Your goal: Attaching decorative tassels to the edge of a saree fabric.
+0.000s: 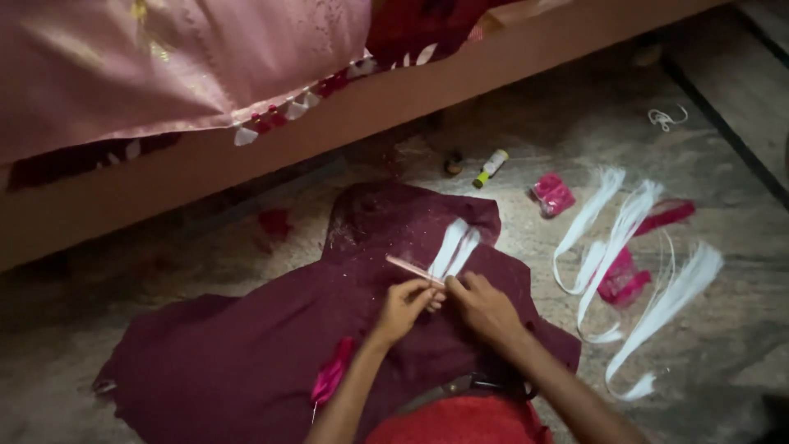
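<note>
Two hands meet at the middle of a maroon cloth (271, 353) spread on the stone floor (740, 329). Her left hand (403, 308) pinches the near end of a thin pale stick (413, 270), which slants off toward ten o'clock; the right hand (485, 308) closes its fingertips on the same spot, where a white strip (454, 247) runs away toward one o'clock over the cloth. Both grips are narrow and tight. At three o'clock from the hands, long white ribbons (657, 304) loop across the floor, with a crumpled pink packet (622, 279) among them. Another pink packet (552, 194) lies at one o'clock, and just beyond it a small white tube with a yellow-green cap (491, 168). A pink scrap (331, 374) rests on the cloth at seven o'clock. Along the top runs a wooden bed frame (329, 123) with pink bedding (164, 66)
</note>
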